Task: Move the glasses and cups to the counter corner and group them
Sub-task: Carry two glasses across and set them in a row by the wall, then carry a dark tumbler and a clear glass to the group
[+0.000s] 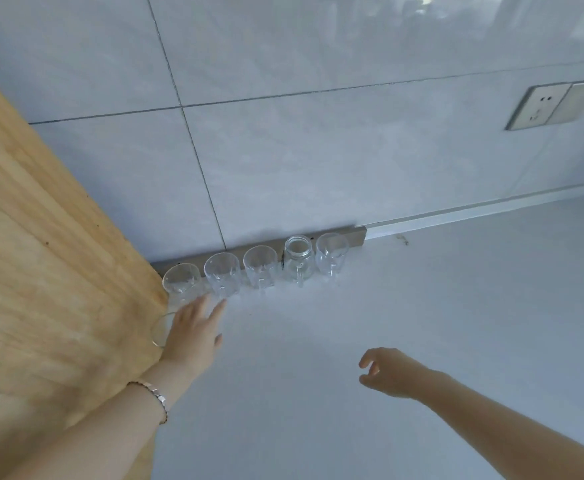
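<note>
**Clear glassware lining the wall at the counter corner**

Clear glass is filling the centre-left of the frame: five pieces are standing upright in a row along the grey strip (pixel 349 235) at the foot of the tiled wall (pixel 283 150). From the left, a wide cup (pixel 181 284) is sitting right against the wooden panel (pixel 41 254), then a faceted cup (pixel 222 273), a handled cup (pixel 260 266), a mason-jar mug (pixel 297 258) with its handle pointing toward the camera, and another handled cup (pixel 331 258) at the right end. Neighbours are standing just beside one another; whether they are touching cannot be told.

A sixth glass (pixel 159 330) is showing only as a curved rim in the lower left, tucked between the wooden panel and the left hand (pixel 192 332), mostly hidden behind that hand.

The left hand is reaching in from the bottom left, fingers spread wide and flat, gripping nothing; its fingertips are lying just short of the two leftmost cups. A bracelet (pixel 155 396) is circling the wrist.

The right hand (pixel 384 370) is hovering over the bare white counter (pixel 457 323) in the lower middle, well apart from the row, fingers loosely curled and empty.

A wall socket (pixel 540 107) is sitting at the upper right.
</note>
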Motion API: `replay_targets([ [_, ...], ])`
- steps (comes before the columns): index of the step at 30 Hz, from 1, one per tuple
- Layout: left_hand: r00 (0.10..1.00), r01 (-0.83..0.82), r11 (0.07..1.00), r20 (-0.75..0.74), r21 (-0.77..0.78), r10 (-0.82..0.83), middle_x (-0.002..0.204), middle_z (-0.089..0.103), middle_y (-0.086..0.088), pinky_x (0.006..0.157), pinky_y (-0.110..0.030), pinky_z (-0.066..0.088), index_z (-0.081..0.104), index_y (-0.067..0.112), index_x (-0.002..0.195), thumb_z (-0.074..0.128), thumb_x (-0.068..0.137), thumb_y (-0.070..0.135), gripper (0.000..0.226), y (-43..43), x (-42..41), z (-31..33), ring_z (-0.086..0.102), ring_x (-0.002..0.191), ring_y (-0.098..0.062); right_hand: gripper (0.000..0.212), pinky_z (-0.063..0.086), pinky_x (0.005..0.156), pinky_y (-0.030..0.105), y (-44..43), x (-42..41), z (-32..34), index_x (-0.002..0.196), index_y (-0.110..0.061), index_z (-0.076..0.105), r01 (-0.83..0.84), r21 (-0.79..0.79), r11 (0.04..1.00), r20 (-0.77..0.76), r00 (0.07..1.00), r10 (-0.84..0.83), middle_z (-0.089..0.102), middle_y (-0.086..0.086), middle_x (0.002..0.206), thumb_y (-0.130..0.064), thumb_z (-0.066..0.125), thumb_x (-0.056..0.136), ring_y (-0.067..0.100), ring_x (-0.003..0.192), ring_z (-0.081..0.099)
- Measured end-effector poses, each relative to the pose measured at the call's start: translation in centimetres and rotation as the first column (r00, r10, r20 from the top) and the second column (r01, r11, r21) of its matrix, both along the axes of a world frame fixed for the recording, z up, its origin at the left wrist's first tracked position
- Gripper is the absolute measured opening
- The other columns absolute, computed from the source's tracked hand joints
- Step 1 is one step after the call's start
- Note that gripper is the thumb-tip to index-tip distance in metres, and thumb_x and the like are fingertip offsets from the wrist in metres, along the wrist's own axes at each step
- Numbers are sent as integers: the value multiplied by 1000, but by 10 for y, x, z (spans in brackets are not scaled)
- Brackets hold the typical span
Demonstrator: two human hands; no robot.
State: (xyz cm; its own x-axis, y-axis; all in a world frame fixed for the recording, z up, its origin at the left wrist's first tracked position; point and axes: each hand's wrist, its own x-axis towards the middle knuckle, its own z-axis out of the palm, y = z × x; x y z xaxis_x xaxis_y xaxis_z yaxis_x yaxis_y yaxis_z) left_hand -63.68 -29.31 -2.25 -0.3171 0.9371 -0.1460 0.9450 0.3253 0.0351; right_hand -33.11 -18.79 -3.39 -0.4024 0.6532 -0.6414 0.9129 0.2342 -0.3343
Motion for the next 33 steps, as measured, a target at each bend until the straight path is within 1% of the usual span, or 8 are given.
replay_targets([
  [2, 987, 139, 988, 88, -72, -132, 141, 43, -5, 102, -33, 39, 38, 18, 138, 49, 91, 25, 49, 20, 42, 10, 47, 126, -24, 38, 42, 94, 25, 2, 22, 3, 125, -23, 53, -10, -18, 1000, 48, 999, 11, 58, -3, 126, -35, 52, 88, 14, 114, 55],
  [5, 959, 199, 962, 241, -185, -152, 125, 58, 2, 92, -27, 43, 52, 18, 119, 46, 92, 29, 30, 53, 113, 19, 56, 115, -19, 41, 41, 98, 28, 10, 69, 9, 127, -22, 50, 39, -8, 999, 96, 995, -38, 55, -2, 131, -35, 50, 89, 16, 119, 52],
  [8, 923, 279, 935, 329, -218, -199, 119, 62, 1, 90, -27, 45, 56, 20, 113, 47, 89, 31, 28, 91, 192, 23, 58, 109, -20, 42, 42, 99, 31, 23, 134, 20, 129, -22, 48, 127, 18, 992, 121, 984, -128, 54, -1, 131, -34, 50, 89, 17, 120, 51],
  [11, 886, 350, 916, 386, -196, -256, 119, 61, 0, 88, -28, 46, 56, 21, 113, 49, 88, 32, 28, 131, 279, 30, 59, 106, -21, 42, 39, 102, 32, 37, 215, 32, 130, -21, 48, 222, 62, 973, 127, 965, -228, 53, 0, 132, -33, 50, 90, 17, 124, 47],
  [16, 841, 440, 888, 406, -132, -356, 119, 62, -1, 89, -28, 45, 59, 21, 112, 50, 87, 30, 28, 191, 437, 40, 59, 108, -21, 43, 37, 102, 31, 64, 373, 53, 134, -16, 44, 297, 150, 943, 150, 936, -318, 48, 3, 137, -32, 46, 94, 20, 129, 41],
  [23, 820, 487, 868, 390, -93, -419, 112, 63, 1, 81, -26, 43, 59, 23, 106, 48, 86, 30, 24, 249, 634, 50, 60, 101, -21, 43, 38, 103, 35, 93, 584, 79, 134, -13, 44, 392, 229, 891, 202, 876, -438, 44, 7, 141, -28, 44, 94, 26, 128, 44],
  [26, 808, 514, 854, 383, -87, -447, 112, 63, 2, 84, -28, 46, 60, 23, 106, 49, 86, 30, 24, 272, 694, 56, 60, 100, -20, 39, 43, 95, 33, 106, 651, 83, 128, -12, 49, 460, 257, 850, 198, 836, -512, 50, 9, 134, -26, 45, 92, 28, 120, 51],
  [33, 794, 543, 835, 384, -94, -472, 117, 63, -1, 91, -30, 48, 60, 22, 109, 49, 87, 29, 26, 331, 788, 57, 60, 105, -21, 40, 42, 92, 30, 147, 757, 72, 129, -17, 47, 565, 268, 781, 167, 771, -615, 48, 4, 134, -29, 48, 91, 25, 119, 51],
])
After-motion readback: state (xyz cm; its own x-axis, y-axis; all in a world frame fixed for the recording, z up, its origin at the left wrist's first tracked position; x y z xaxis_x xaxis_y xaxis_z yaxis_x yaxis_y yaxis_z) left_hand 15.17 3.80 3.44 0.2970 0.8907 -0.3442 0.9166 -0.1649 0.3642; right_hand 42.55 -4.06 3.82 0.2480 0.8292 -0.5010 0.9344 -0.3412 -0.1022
